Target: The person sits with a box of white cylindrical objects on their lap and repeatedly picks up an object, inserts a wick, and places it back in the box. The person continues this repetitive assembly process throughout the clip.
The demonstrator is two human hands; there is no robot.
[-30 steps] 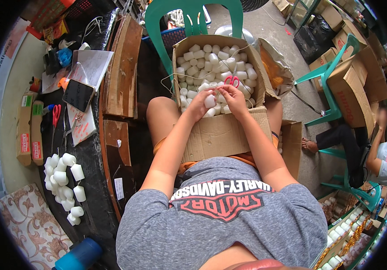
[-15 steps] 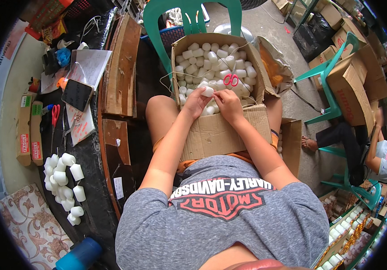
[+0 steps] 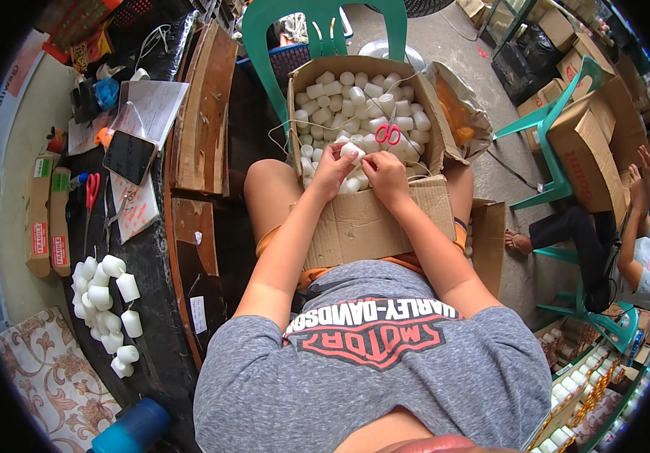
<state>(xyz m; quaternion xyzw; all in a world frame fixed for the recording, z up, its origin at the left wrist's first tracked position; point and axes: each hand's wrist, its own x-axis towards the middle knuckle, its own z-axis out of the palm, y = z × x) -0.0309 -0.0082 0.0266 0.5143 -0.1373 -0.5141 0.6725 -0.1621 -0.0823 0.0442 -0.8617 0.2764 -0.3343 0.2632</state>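
Observation:
My left hand (image 3: 328, 172) grips a short white cylinder (image 3: 351, 150) between thumb and fingers, above the front of an open cardboard box (image 3: 370, 226). Right beside it, my right hand (image 3: 385, 176) is closed in a pinch close to the cylinder's end; whatever lies between those fingers is too small to make out. Loose white cylinders (image 3: 332, 113) of the same kind fill the box between my knees. Scissors with pink-red handles (image 3: 388, 134) rest on the pile, just beyond my right hand. A thin pale cord (image 3: 283, 127) hangs over the box's left edge.
On the black table at left lie a strung bunch of white cylinders (image 3: 100, 298), a phone (image 3: 129, 158), red-handled scissors (image 3: 92, 192) and a blue container (image 3: 135, 426). A green chair (image 3: 253, 45) stands behind the box. At right, another person (image 3: 646, 257) sits near cardboard boxes (image 3: 593, 151).
The white cylinder in my left hand has turned slightly, and my right hand has shifted down a little. At right, the other person's hands have come up.

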